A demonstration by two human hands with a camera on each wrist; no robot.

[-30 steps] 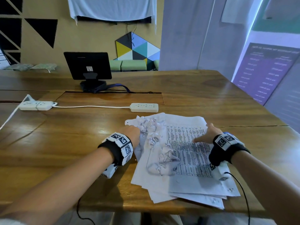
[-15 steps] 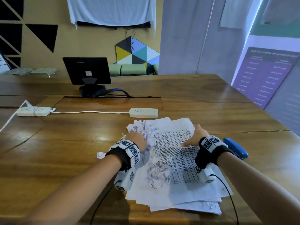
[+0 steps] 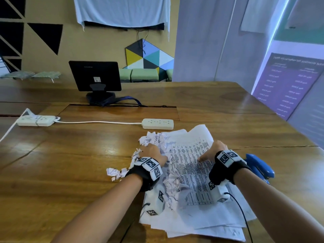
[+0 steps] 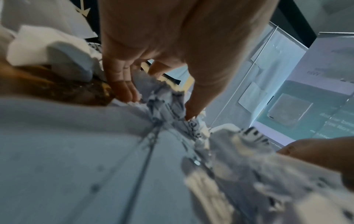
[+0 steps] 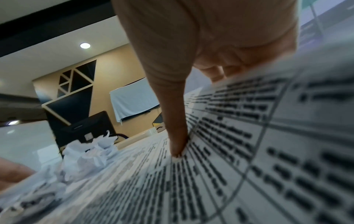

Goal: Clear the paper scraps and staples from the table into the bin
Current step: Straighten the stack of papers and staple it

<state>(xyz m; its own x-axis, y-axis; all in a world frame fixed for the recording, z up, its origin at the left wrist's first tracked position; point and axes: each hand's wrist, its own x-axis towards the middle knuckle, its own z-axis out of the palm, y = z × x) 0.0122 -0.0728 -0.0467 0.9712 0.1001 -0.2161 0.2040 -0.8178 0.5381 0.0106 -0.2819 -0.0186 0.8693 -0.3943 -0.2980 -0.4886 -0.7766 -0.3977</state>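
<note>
A stack of printed sheets [image 3: 192, 174] lies on the wooden table [image 3: 70, 163] with crumpled paper scraps [image 3: 155, 139] on its far left part. My left hand [image 3: 152, 150] lies over those scraps. In the left wrist view its fingers [image 4: 122, 87] and thumb close around crumpled paper scraps [image 4: 168, 103]. My right hand [image 3: 213, 151] holds the top sheet's right edge. Its thumb [image 5: 176, 145] presses the print and its fingers go behind the lifted edge. A loose scrap [image 3: 114, 172] lies left of my left wrist. No bin is in view.
A blue stapler [image 3: 259, 168] lies just right of my right wrist. Behind the papers a white power strip [image 3: 157, 124] is joined by a cord to another [image 3: 36, 120] at the left. A black monitor [image 3: 94, 76] stands further back.
Both hands have drawn the sheets and scraps left and nearer. This uncovered the blue stapler on the right and left one scrap on the bare table at the left.
</note>
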